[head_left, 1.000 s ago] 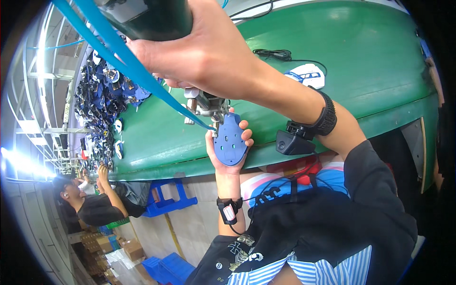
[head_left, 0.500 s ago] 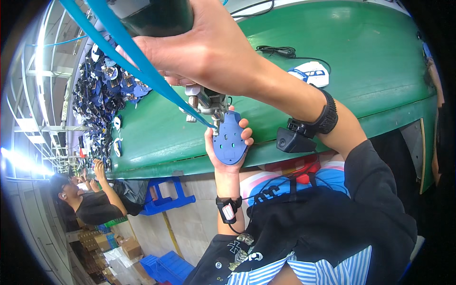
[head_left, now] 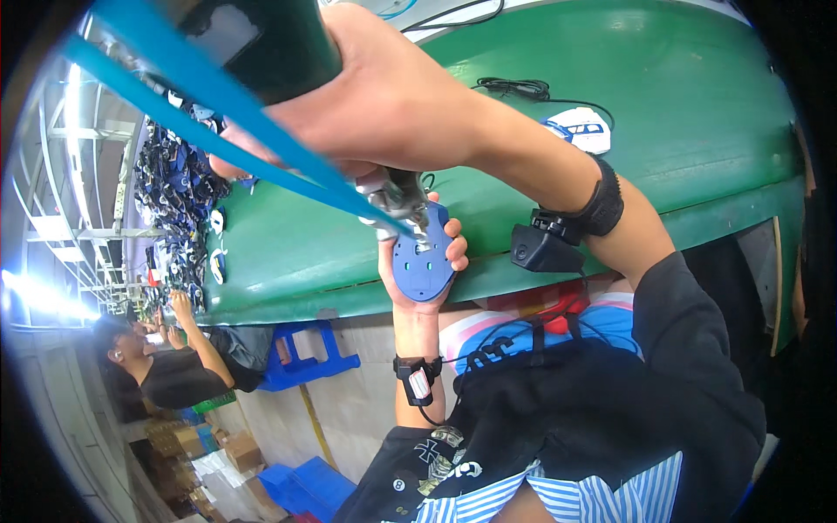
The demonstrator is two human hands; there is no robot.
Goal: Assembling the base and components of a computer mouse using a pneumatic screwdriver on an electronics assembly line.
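The left hand cups a blue mouse base lengthwise. Above it, the right hand grips a power driver.

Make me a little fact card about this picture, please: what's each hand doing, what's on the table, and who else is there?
Left hand: holding a blue shell with small holes in it
Right hand: gripping a dark tool
Metal tip: over the shell; too blurred to tell if it touches
Table: green
On the table: a white-and-blue piece, a black cord, a heap of parts
Someone else: a person in a dark top, at the picture's left
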